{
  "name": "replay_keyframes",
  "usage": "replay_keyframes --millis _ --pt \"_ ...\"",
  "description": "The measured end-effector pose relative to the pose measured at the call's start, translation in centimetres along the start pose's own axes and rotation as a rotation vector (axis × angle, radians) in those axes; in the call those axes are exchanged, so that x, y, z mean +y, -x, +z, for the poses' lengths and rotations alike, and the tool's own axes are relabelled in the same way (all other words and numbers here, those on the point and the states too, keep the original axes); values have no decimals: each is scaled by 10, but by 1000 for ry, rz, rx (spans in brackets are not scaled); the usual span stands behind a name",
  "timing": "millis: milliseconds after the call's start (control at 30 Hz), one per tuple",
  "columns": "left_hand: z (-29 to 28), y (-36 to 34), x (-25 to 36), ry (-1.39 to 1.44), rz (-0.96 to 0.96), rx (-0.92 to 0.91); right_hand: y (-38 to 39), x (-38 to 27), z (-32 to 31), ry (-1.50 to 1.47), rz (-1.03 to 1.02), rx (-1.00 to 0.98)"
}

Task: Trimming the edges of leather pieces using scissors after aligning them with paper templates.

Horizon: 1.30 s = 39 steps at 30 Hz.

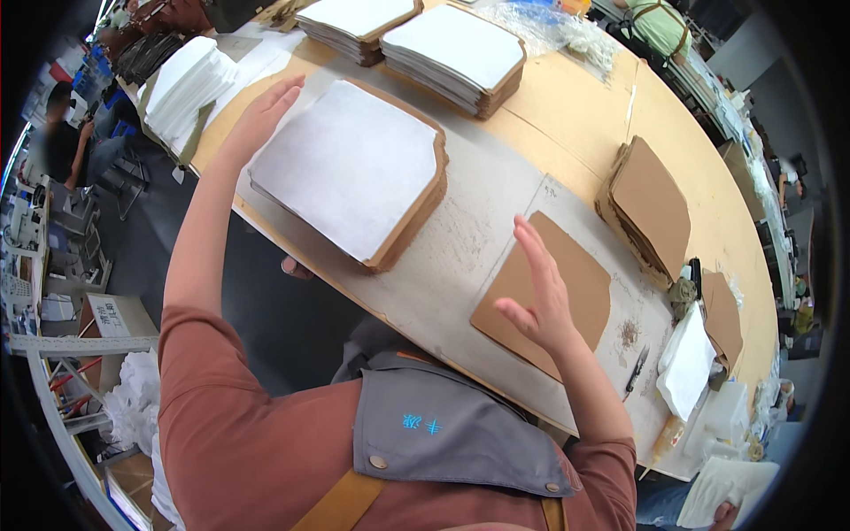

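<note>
- Head view, hands: the left hand lies flat and open, fingers together, against the far left edge of a stack of white-faced brown sheets; it grips nothing, only touches the side of the pile; the right hand hovers with fingers spread apart, empty, just above a single brown cardboard piece that lies flat on the table near its front edge.
- Head view, the things in hand: the stack sits to the left of centre, its notched corner pointing toward the far right; the single piece lies to the right of it, apart from it, with bare table between them.
- Head view, surroundings: a second pile of brown cardboard pieces rests further right; two more white-faced stacks stand at the far side; a heap of white sheets lies at the far left corner; a dark pen-like tool lies near the single piece.
- Judgement on doing it well: the left palm looks best kept flat against the stack's edge so the layers stay square; the right hand would do well to come down evenly on the loose piece, fingers wide, so it slides without buckling or skewing.
</note>
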<state>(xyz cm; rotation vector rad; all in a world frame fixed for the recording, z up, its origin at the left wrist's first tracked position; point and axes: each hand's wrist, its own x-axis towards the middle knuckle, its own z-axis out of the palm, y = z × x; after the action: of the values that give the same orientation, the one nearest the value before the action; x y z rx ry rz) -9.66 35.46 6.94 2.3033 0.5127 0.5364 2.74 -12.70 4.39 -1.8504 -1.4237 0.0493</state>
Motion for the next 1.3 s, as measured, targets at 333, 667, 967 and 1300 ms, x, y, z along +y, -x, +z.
replay_keyframes --millis 333,667,967,1300 --pt "32 -93 -46 423 -278 -534 -131 36 129 -520 326 508" --pt "64 -103 -41 810 -370 -732 -163 35 166 -567 682 636" --pt "14 -42 -81 1045 -320 -600 -108 7 156 -548 425 502" --pt "14 0 -42 997 -262 -591 -131 -21 174 -422 532 556"
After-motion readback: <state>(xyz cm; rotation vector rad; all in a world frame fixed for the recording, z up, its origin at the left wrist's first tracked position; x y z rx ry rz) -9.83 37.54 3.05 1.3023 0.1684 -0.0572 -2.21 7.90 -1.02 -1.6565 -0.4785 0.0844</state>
